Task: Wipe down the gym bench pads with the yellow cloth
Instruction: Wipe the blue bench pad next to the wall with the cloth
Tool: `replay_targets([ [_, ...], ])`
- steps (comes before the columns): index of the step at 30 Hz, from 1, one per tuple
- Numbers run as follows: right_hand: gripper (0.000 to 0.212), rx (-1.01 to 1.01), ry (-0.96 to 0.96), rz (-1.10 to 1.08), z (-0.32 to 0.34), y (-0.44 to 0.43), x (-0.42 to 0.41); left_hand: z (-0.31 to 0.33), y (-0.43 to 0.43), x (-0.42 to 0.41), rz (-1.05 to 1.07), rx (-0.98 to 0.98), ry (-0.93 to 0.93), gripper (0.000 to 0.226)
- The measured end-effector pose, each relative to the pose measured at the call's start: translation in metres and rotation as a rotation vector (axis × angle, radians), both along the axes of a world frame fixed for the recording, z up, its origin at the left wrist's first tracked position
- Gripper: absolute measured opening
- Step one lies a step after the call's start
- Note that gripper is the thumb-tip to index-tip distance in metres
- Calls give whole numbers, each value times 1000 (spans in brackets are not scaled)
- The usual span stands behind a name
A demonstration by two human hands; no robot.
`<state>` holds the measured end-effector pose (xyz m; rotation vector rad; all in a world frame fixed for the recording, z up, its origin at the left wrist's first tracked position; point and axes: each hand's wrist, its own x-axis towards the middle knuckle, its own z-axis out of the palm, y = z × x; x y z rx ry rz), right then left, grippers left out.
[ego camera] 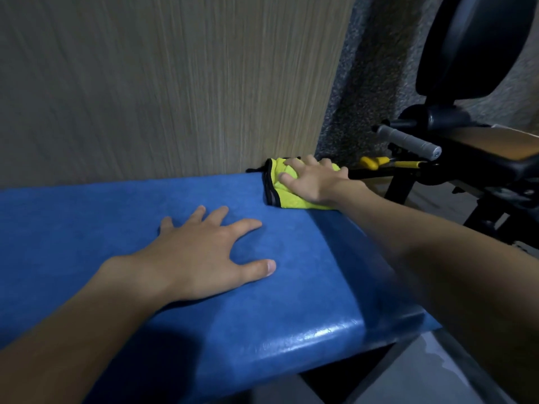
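The right grip [313, 182] lies flat and spread, fingers straight. It presses down on the yellow cloth [287, 196] without curling round it. The cloth is bunched under the palm and shows on the thumb side and toward the wrist. Beneath it is the far end corner of the blue pad [291, 301], with the wood-grain wall [175, 83] just beyond the fingertips.

Nearer the person and to the left of this grip, the left grip [204, 252] rests open on the pad, fingers splayed, holding nothing; it seems to brace. Off the pad's end, to the right of the cloth, stands a black machine [472, 167] with a grey handle [408, 141].

The wiping stroke on the blue pad looks to be the step in hand, with the cloth at an end corner. The next move calls for drawing the cloth back along the pad under steady palm pressure, so it does not slip free. The left grip would have to lift clear of its path.
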<state>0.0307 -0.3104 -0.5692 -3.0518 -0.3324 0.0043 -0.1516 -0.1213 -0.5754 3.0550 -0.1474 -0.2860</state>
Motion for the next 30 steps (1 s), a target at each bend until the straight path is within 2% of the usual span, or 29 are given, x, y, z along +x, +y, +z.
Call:
replay_targets([
  [9, 60, -13, -35, 77, -6, -22, -47, 6, -5, -5, 22, -23, 22, 100],
  [18, 60, 7, -30, 176, -8, -65, -149, 14, -14, -13, 11, -100, -117, 68],
  [26, 66, 3, -51, 205, -9, -92, -210, 15, -13, -28, 20, -91, -111, 71],
  [30, 76, 6, -45, 203, -11, -91, -212, 15, -9, -29, 36, -89, -63, 101],
])
